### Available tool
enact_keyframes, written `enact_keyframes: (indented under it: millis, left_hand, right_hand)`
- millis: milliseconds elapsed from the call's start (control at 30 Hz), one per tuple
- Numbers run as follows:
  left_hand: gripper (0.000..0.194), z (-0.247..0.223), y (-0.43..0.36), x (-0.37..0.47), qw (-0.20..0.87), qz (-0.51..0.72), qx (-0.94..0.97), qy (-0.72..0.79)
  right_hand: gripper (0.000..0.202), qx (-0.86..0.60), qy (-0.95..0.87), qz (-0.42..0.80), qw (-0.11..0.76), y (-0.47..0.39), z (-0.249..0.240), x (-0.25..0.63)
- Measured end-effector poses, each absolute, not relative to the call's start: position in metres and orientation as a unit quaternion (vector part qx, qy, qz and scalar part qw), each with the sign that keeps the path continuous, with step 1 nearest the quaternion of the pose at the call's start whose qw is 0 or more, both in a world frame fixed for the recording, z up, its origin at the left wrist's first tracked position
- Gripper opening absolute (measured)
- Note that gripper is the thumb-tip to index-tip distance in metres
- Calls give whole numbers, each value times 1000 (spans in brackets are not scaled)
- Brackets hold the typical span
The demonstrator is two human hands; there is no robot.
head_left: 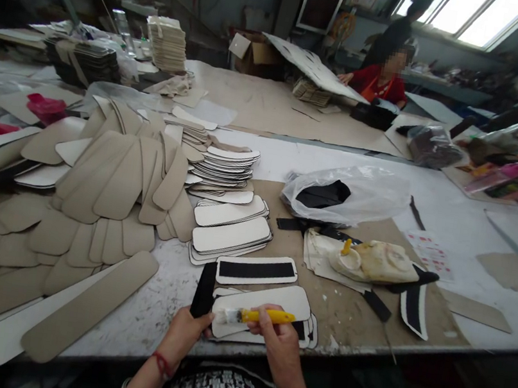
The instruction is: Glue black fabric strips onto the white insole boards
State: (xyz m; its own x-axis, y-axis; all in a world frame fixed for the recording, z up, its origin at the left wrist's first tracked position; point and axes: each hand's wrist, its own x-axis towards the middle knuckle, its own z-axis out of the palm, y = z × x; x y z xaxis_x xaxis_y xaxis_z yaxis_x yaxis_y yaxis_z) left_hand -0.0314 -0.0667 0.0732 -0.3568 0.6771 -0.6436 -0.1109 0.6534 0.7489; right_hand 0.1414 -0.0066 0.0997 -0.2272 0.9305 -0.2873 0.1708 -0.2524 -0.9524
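1. The right hand (282, 343) holds a yellow-handled brush (260, 316) level, its grip closed round the handle, bristles pointing toward the left hand.
2. The brush tip rests on a white rounded panel (267, 302), which lies directly under the right grip on a small stack of like panels at the near edge of the surface (457, 204).
3. The left hand (182, 335) pinches a black strip (204, 289), thumb and fingers closed on its near end; the strip runs away from that grip, just beside the white panel.
4. Just beyond both grips lies another white panel with a black strip on it (256, 270).
5. Farther beyond, stacks of white panels (229, 228) rise; left of the left grip, beige cut pieces (108, 191) spread in a wide heap.
6. Right of the right grip, well apart, sit a glue-smeared pot (378, 262) and a clear plastic bag (346, 194).
7. Far across the surface, another person in red (380, 82) works at a second bench.
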Motion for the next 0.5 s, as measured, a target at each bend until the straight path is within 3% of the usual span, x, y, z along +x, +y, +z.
enact_keyframes:
  millis: [133,367,500]
  left_hand:
    - [27,73,-67,-33,528,367,196,740]
    - [34,66,-70,-33,533,360,192,741]
    - [39,69,-71,-32,528,356,201,744]
  right_hand:
    - [30,-566,-554,518,325,-7,91,153]
    - [28,-603,-694,247,308,10,86,199]
    - [24,-579,-734,155,319,19,89,212]
